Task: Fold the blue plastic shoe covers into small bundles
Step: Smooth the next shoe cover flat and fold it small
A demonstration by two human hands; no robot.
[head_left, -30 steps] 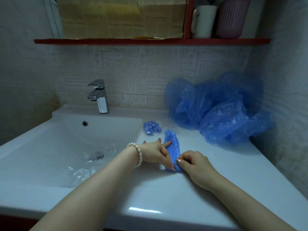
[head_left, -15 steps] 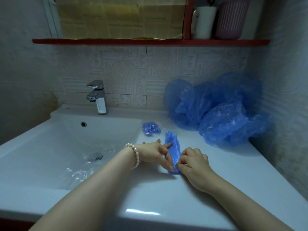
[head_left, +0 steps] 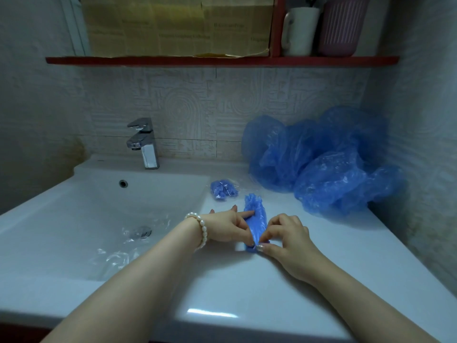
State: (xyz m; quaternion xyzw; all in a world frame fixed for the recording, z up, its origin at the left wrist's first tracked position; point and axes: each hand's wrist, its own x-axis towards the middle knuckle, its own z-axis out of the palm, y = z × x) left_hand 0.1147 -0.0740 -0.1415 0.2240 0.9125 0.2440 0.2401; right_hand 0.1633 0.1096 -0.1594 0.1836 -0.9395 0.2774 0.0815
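A blue shoe cover [head_left: 256, 216], flattened into a long narrow strip, lies on the white counter [head_left: 321, 268] pointing away from me. My left hand [head_left: 228, 227], with a pearl bracelet on the wrist, presses on the strip's left side, its forefinger across the plastic. My right hand [head_left: 288, 237] pinches the strip's near end between thumb and fingertips, and that end is curled up. A small folded blue bundle [head_left: 223, 189] sits just behind. A loose heap of unfolded blue shoe covers [head_left: 321, 164] fills the back right corner.
The white basin [head_left: 99, 206] lies to the left, with a chrome tap [head_left: 144, 144] at the back and clear plastic film [head_left: 118, 253] near the drain. A red shelf [head_left: 222, 61] above carries a white mug [head_left: 299, 30] and a pink cup [head_left: 342, 26]. A wall closes off the right.
My right hand has closed its fingertips on the strip's near end and lifted it into a curl. My left hand holds almost the same place on the strip.
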